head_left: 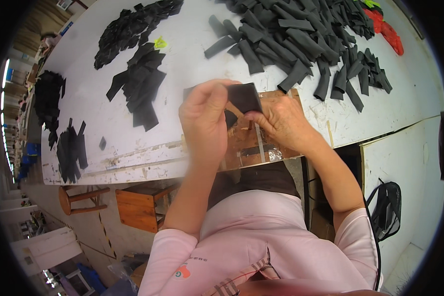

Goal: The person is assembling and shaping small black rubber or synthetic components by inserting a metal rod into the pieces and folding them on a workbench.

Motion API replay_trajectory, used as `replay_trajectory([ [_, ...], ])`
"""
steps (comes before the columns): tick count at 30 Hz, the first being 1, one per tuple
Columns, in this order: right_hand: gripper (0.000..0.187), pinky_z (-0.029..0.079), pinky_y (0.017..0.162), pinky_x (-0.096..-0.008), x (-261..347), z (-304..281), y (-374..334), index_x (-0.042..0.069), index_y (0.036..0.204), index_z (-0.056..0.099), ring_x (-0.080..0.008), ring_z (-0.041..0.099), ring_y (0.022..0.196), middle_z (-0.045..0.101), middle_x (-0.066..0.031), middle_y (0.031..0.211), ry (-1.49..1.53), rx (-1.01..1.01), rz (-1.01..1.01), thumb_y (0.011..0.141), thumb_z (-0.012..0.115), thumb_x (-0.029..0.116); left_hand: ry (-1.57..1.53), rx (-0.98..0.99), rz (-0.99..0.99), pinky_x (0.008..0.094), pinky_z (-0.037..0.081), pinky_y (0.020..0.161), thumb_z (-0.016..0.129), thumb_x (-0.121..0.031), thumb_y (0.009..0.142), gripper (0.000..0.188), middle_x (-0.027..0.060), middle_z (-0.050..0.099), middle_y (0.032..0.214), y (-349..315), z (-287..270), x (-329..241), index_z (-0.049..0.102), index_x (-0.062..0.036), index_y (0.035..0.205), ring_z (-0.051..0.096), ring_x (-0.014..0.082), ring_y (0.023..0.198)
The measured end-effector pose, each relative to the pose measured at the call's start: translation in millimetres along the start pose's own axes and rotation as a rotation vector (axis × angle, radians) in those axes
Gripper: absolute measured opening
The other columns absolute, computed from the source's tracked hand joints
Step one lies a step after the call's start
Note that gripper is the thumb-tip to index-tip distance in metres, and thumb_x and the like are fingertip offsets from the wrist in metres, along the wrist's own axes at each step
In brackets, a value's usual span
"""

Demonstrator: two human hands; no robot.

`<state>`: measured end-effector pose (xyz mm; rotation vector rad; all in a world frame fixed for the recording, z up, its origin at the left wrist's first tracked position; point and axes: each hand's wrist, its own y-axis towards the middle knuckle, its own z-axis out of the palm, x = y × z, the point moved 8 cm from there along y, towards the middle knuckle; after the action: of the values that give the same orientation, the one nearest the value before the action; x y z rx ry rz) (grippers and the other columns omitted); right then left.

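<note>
Black fabric piece (243,97): pinched between your left hand (204,121) and right hand (280,123), above the wooden board (281,148). Step, likely: folding it. Next calls for a firm, even crease.

A small garment or footwear workshop: a long, scuffed white bench (133,143) carries heaps of cut black fabric pieces (301,29) at twelve o'clock, more stacks (138,84) at ten, with wooden stools (84,197) on the bare floor at seven.
</note>
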<state>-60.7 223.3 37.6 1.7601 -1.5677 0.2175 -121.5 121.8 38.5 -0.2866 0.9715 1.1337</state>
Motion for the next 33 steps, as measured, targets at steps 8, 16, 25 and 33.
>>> replay_trajectory([
  [8,0.051,0.034,0.052,-0.0193,-46,-77,60,-0.002,0.091,0.056,-0.0076,0.042,0.053,0.051,0.0012,0.062,0.846,-0.131,0.212,0.089,0.035,0.044,1.403,-0.405,-0.091,0.0380,0.040,0.082,0.059,-0.022,0.072,0.043,0.0229,0.054,0.100,23,-153,29,0.050,0.0064,0.103,0.052,0.0316,0.094],
  [16,0.030,0.036,0.046,-0.0183,-43,-1,-45,0.005,0.078,0.060,-0.0057,0.047,0.048,0.053,0.0008,0.058,0.579,-0.074,0.541,0.086,0.049,0.032,1.469,-0.296,-0.213,0.0365,0.041,0.073,0.061,-0.017,0.070,0.023,0.0168,0.057,0.090,29,-187,38,0.056,0.0033,0.079,0.053,0.0291,0.087],
  [25,0.029,0.044,0.055,-0.0258,25,14,-41,-0.002,0.089,0.054,-0.0160,0.051,0.055,0.056,-0.0052,0.067,0.447,-0.243,0.255,0.070,0.069,0.015,0.379,-0.178,-0.219,0.0263,0.041,0.083,0.058,0.006,0.071,0.040,0.0122,0.053,0.102,-56,-49,5,0.041,0.0036,0.106,0.051,0.0162,0.093],
  [33,0.009,0.041,0.054,-0.0219,9,15,-49,-0.003,0.076,0.061,-0.0071,0.051,0.060,0.058,-0.0044,0.065,0.821,-0.039,0.517,0.070,0.064,0.004,-0.002,-0.125,-0.369,0.0265,0.040,0.083,0.053,-0.003,0.076,0.041,0.0087,0.052,0.102,-81,-30,17,0.037,0.0020,0.114,0.051,0.0160,0.094],
])
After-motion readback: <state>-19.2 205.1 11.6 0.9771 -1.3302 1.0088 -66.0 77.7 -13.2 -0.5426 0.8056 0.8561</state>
